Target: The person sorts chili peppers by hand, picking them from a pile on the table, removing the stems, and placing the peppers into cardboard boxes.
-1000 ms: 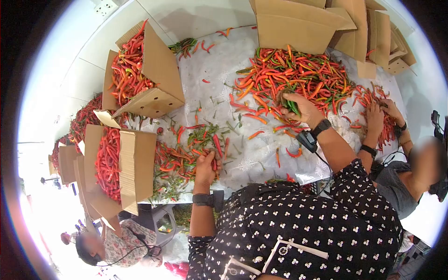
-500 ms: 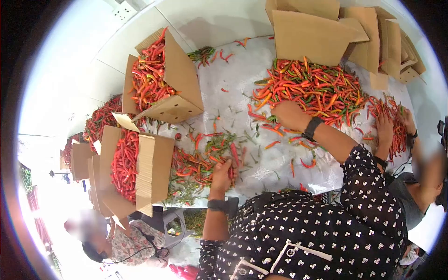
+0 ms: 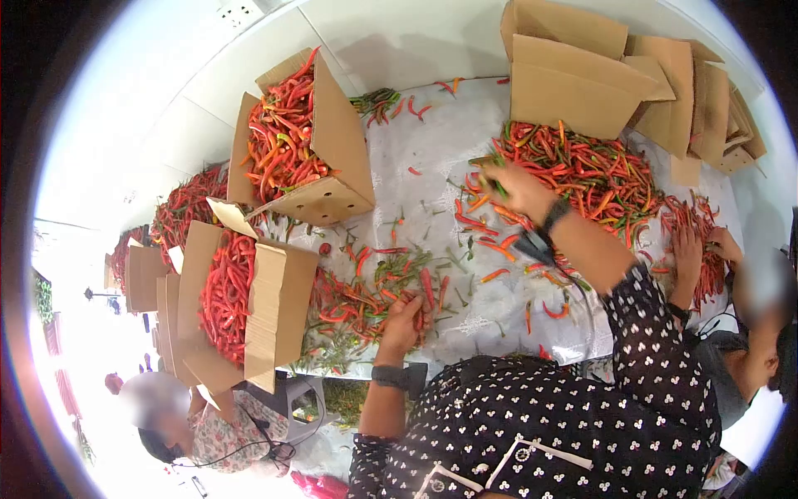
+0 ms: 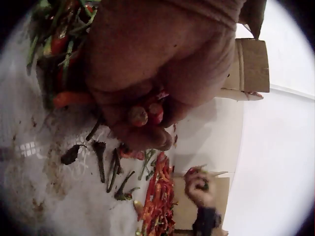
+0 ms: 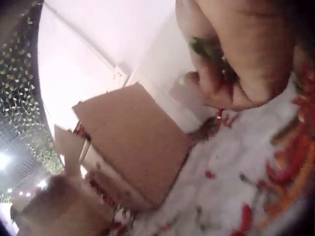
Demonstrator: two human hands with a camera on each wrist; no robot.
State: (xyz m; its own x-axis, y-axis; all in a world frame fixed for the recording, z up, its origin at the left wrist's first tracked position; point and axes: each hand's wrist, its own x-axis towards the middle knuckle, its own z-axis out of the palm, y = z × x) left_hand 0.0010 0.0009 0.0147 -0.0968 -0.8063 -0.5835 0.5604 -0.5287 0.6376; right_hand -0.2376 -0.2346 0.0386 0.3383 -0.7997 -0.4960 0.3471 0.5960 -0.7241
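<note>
My left hand (image 3: 402, 324) curls round some red chili peppers near the table's front edge, beside loose chilies (image 3: 345, 301) and green stems. Two pale-tipped ends of the held chilies (image 4: 139, 116) poke out between its fingers in the left wrist view. My right hand (image 3: 524, 195), blurred, is above the near left side of a big heap of red, orange and green chilies (image 3: 582, 170). Green chilies (image 5: 207, 48) show between its curled fingers in the right wrist view; the palm side is mostly hidden.
Two cardboard boxes full of red chilies, one at the back (image 3: 345, 158) and one in front (image 3: 281, 312), stand on the left. An empty-looking box (image 3: 573, 87) tilts behind the heap. At right, another person's hands (image 3: 687, 249) work in red chilies.
My right hand dipped to the heap's edge, then rose slightly with green chilies showing in its fingers. My left hand keeps its hold beside the loose chilies. The head view has shifted.
</note>
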